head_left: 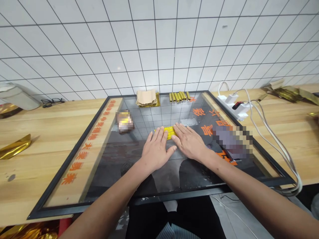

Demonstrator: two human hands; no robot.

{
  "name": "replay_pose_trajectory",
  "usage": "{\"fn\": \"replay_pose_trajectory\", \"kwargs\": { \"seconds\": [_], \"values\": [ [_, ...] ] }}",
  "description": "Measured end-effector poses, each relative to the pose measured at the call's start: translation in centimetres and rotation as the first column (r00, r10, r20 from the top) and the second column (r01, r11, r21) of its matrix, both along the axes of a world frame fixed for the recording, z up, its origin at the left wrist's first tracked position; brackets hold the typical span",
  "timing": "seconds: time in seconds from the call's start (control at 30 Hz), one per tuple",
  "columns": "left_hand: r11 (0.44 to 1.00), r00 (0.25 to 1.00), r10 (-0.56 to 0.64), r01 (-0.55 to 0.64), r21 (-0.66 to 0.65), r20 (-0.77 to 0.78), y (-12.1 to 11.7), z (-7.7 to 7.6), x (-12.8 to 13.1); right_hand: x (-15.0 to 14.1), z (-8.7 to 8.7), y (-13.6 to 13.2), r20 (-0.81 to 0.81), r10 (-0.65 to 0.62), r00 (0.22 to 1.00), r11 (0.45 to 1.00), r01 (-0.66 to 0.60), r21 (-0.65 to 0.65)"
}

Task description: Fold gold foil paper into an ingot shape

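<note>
A small piece of shiny gold foil paper (170, 132) lies on the framed glass panel (147, 176) in front of me. My left hand (157, 147) rests flat over its left part, fingers stretched forward and thumb apart. Over its right edge lies my right hand (190, 142), palm down with fingers extended. The fingers hide part of the foil. Behind them, at the panel's far edge, stands a stack of paper sheets (146, 98) with gold showing underneath. Several gold paper rolls (178, 96) lie in a row to the right of the stack.
A blurred-out item (125, 121) sits left on the glass, another (231, 142) on the right. Right of the panel are a power strip (235, 108) with cables (274, 142) and crumpled gold paper (291, 93). Gold foil (16, 147) and glasses (52, 102) lie left on the wooden table.
</note>
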State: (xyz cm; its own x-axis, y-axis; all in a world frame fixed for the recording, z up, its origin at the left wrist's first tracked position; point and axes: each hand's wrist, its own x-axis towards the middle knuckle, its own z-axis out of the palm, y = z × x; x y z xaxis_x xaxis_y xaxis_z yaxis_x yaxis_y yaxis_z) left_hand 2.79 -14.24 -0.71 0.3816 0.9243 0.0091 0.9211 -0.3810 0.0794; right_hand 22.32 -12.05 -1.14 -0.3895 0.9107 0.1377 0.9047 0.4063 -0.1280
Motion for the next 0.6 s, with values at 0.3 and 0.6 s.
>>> {"fn": "replay_pose_trajectory", "kwargs": {
  "seconds": [0.3, 0.6],
  "values": [
    [1.0, 1.0, 0.009, -0.009, -0.005, 0.011, 0.0, 0.2, 0.3, 1.5, 0.6, -0.2, 0.021, -0.084, 0.996, 0.996, 0.083, 0.038],
    [0.999, 0.998, -0.037, 0.036, -0.019, -0.047, 0.1, -0.2, -0.3, -2.6, 1.5, -4.7, -0.16, 0.141, 0.977, 0.986, -0.153, -0.068]
  ]
}}
